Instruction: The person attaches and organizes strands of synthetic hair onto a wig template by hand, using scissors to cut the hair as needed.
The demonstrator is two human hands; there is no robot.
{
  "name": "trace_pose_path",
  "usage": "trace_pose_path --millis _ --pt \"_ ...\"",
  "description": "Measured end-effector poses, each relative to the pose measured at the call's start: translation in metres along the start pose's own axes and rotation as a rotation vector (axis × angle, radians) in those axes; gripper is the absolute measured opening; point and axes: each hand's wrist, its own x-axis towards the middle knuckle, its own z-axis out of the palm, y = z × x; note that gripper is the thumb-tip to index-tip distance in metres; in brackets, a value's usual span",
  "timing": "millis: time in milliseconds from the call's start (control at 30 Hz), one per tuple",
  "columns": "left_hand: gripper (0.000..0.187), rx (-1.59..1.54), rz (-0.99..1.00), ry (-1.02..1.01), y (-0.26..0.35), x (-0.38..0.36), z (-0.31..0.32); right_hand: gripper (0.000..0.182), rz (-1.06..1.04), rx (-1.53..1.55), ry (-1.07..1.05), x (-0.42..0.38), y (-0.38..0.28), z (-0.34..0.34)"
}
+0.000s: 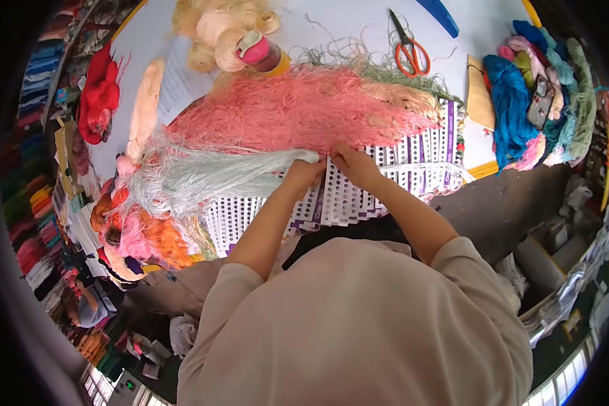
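Wide white surface [358,27] with a yellow edge, seen from above, upside-down relative to the wearer, crowded with bundles of thread. Across its middle, a large loose heap of pink thread [298,111], fringed with greenish and tan strands along its far side. Just beside it, toward the left, a long pale mint-white skein of thread [210,176], fanned out at one end and gathered to a narrow end at the hands. Under both, overlapping white sample cards printed with rows of purple dots [358,196], reaching to the near edge of the surface. At the right end, a pile of blue, teal, pink and green thread hanks [541,101]. At the far left, a red bundle of thread [98,95]; farther back, cream-blond thread [216,27] beside a pink spool [260,51]. Orange-handled scissors [409,47] lying near the far edge. Left hand [304,172] closed on the narrow end of the pale skein; right hand [355,166] just beside it, fingers pinched down at the cards, grip contents not clear. Hands nearly touching.
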Motion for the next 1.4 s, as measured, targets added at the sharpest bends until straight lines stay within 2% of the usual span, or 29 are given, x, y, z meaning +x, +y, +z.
trace_pose_path --millis 200,333,400,433,600,667,800,867,900,933,967,1000,1033,1100,1133,1167,1200,1233,1300,1333,1400 --pt "0.017 0.154 -0.026 0.032 -0.005 0.009 0.0 0.014 0.008 0.023 0.036 0.004 0.006 0.007" --pt "0.015 0.201 0.001 0.052 -0.01 0.008 -0.004 0.015 0.091 0.025 -0.038 0.003 0.002 0.004" --pt "0.016 0.212 0.134 0.26 -0.007 0.006 -0.012 0.015 0.095 0.077 -0.04 0.001 0.004 0.004" --pt "0.016 -0.028 0.188 0.167 0.0 -0.007 -0.018 0.015 0.091 0.075 -0.04 0.002 0.007 0.003" --pt "0.011 -0.225 0.187 0.009 -0.008 -0.011 -0.029 0.016 0.118 0.076 -0.048 0.002 0.011 0.007" --pt "0.009 -0.425 0.026 -0.16 -0.001 -0.02 -0.02 0.016 0.118 0.056 -0.037 0.001 0.013 0.007" --pt "0.016 -0.456 -0.051 -0.329 0.021 -0.037 -0.003 0.021 0.142 0.064 -0.046 -0.002 -0.001 -0.001" --pt "0.017 -0.12 -0.064 -0.178 0.024 -0.036 0.01 0.022 0.155 0.057 -0.058 -0.003 -0.007 -0.004" --pt "0.021 0.337 -0.154 -0.064 0.012 -0.021 0.006 0.021 0.191 0.345 -0.101 -0.003 -0.006 -0.004" --pt "0.021 0.338 -0.152 -0.063 0.0 -0.009 0.005 0.02 0.223 0.633 -0.144 -0.004 -0.005 -0.006" --pt "0.02 0.451 0.003 -0.075 -0.008 -0.001 0.008 0.024 0.219 0.72 -0.209 -0.003 -0.001 -0.006" --pt "0.018 0.562 0.159 -0.087 -0.016 0.005 0.008 0.024 0.219 0.718 -0.208 -0.003 0.003 -0.002" --pt "0.018 0.561 0.162 -0.088 -0.016 0.004 0.006 0.026 0.135 0.603 -0.151 -0.002 0.006 0.002" --pt "0.018 0.686 0.401 0.088 -0.013 -0.001 -0.009 0.028 0.046 0.485 -0.103 -0.002 0.014 0.005" --pt "0.018 0.747 0.519 0.181 -0.011 -0.006 -0.021 0.03 0.037 0.237 -0.116 -0.001 0.013 0.004" --pt "0.019 0.48 0.191 0.052 0.01 -0.023 -0.038 0.032 0.025 -0.009 -0.129 -0.001 0.012 0.005" --pt "0.019 0.204 -0.13 -0.073 0.035 -0.044 -0.058 0.035 0.044 0.038 -0.105 0.0 0.013 0.008" --pt "0.021 0.081 -0.021 -0.003 0.038 -0.063 -0.078 0.034 0.042 0.002 -0.078 0.0 0.014 0.012" --pt "0.018 -0.069 -0.019 0.129 0.079 -0.112 -0.123 0.029 0.076 -0.004 -0.07 0.001 0.013 0.014" --pt "0.018 -0.138 0.052 0.192 0.089 -0.128 -0.159 0.029 0.071 0.001 -0.068 0.001 0.012 0.013" --pt "0.014 -0.282 0.253 0.118 0.107 -0.154 -0.226 0.027 0.107 0.018 -0.089 0.0 0.008 0.013"
